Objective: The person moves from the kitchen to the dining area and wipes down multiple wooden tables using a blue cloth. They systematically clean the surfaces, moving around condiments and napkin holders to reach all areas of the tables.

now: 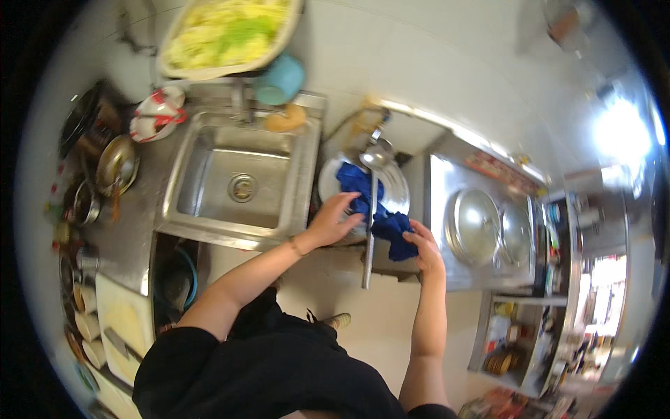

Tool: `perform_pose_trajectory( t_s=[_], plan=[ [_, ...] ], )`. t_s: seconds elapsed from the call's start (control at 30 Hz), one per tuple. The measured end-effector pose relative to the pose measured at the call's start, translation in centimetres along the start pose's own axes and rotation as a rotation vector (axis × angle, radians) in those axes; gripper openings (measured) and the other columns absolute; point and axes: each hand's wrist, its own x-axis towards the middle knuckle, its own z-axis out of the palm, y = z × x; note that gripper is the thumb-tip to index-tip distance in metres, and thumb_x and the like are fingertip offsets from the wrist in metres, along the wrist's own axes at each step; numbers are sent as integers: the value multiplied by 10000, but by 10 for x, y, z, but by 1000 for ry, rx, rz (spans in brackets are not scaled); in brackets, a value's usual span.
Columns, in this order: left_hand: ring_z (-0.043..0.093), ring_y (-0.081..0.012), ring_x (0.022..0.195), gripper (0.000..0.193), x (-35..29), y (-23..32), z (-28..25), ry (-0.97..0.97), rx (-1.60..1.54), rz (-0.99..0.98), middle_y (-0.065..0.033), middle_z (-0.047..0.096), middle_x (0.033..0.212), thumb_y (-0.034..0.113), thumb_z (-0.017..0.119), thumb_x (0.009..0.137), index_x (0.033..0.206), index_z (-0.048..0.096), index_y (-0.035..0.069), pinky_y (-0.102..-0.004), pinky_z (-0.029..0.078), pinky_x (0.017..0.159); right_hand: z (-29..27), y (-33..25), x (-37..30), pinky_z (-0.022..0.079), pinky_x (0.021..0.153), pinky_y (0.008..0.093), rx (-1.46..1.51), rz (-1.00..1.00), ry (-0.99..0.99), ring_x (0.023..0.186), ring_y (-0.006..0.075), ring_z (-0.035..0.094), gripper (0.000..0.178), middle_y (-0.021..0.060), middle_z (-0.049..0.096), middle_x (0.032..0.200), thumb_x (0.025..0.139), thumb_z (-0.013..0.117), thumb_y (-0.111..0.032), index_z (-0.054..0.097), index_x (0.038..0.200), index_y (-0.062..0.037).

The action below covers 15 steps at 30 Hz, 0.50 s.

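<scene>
A long-handled metal ladle [369, 258] lies across a round pale metal pan or lid [399, 193], its bowl at the far side and its handle toward me. Dark blue cloth [354, 180] is bunched in the pan, and more blue cloth [392, 234] shows right of the handle; whether it is one piece I cannot tell. My right hand [427, 250] has its fingers closed on the right-hand part. On the other side of the handle, my left hand [331, 222] has thumb and fingers apart, close to the cloth.
Left of the pan is a steel sink [167, 188], with a sponge-like tan piece [285, 119] and a blue cup [279, 81] behind it. A basin of chopped greens [171, 67] stands above. Lidded pots [477, 225] fill the right counter. A knife [120, 343] lies on a cutting board [112, 307].
</scene>
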Motion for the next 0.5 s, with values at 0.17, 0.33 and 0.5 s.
perform_pose_trajectory(
  t_s=[0.17, 0.33, 0.5],
  plan=[
    [473, -143, 1145, 461, 2, -19, -4, -122, -342, -360, -78, 502, 1294, 373, 384, 998, 1282, 492, 27, -306, 310, 1057, 111, -9, 32, 509, 840, 328, 236, -86, -73, 949, 212, 619, 412, 113, 616, 1078, 822, 578, -11, 505, 1226, 17],
    [586, -136, 850, 558, -25, 1, -23, 104, -1361, -760, -32, 628, 1003, 610, 414, 903, 1149, 564, 133, -294, 506, 709, 189, 13, 60, 517, 781, 344, 153, -361, 111, 940, 206, 608, 331, 101, 606, 1043, 871, 559, -72, 506, 1196, -38],
    [583, -196, 884, 639, -39, 33, -68, 396, -1555, -916, -66, 622, 1009, 679, 515, 820, 1040, 582, 83, -358, 491, 757, 227, 54, 48, 369, 980, 393, -740, -804, -84, 1109, 318, 503, 399, 176, 534, 1209, 924, 513, -161, 448, 1279, 10]
  ],
)
